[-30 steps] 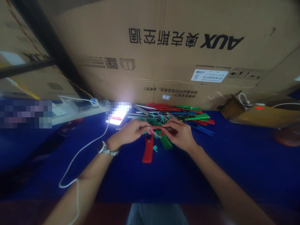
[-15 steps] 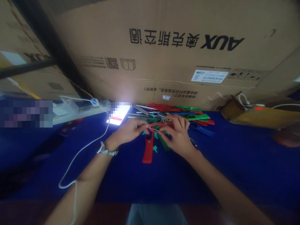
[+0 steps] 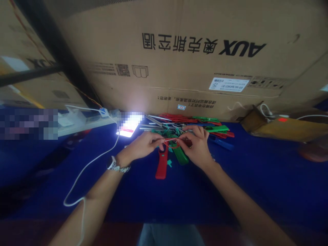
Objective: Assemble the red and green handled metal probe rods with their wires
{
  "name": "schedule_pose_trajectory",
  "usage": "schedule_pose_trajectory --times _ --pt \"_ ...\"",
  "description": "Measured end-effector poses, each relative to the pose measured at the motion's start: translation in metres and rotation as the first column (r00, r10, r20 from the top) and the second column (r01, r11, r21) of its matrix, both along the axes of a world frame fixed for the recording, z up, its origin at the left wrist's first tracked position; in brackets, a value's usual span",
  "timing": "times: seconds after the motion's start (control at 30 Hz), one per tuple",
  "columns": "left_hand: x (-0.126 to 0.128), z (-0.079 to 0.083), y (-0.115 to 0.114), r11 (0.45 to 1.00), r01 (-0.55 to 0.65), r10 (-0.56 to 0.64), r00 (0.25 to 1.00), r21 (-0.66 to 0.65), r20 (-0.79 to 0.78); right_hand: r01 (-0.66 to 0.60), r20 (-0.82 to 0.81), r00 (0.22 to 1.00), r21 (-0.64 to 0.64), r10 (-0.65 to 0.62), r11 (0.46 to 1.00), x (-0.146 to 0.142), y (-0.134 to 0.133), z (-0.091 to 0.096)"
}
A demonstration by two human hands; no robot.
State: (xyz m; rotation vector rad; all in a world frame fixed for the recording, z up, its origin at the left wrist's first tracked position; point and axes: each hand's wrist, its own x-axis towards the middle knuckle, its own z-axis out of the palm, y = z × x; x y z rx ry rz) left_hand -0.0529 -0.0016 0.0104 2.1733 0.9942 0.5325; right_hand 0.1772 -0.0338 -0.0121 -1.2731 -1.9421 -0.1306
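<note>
My left hand (image 3: 143, 145) and my right hand (image 3: 196, 145) meet over the blue table (image 3: 256, 177), both pinched on a small red part with a thin metal wire ring (image 3: 171, 142) between them. A watch sits on my left wrist. Right under the hands lie a red plastic handle (image 3: 162, 165) and a green plastic handle (image 3: 180, 155). Behind them is a heap of red, green and blue plastic handles and metal rods (image 3: 194, 124).
A big cardboard box (image 3: 179, 58) stands upright along the table's back edge. A lit phone (image 3: 128, 127) lies to the left with a white cable (image 3: 84, 171) running toward me. A smaller cardboard piece (image 3: 282, 126) lies at the right.
The hands have shifted slightly and turned the small red part and wire between the fingertips; the green handle beneath shows more now.
</note>
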Motion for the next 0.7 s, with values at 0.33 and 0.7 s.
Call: schedule_pose_trajectory --times 0.33,0.7 --pt "-0.001 0.000 -0.001 1.000 -0.003 0.003 1.000 0.028 -0.005 -0.040 -0.172 0.985 -0.131 0.017 0.991 0.000 0.002 -0.001" --pt "-0.003 -0.001 0.002 0.993 -0.088 0.091 0.995 0.081 -0.038 0.046 -0.116 0.992 0.034 -0.042 0.998 -0.002 -0.012 0.006"
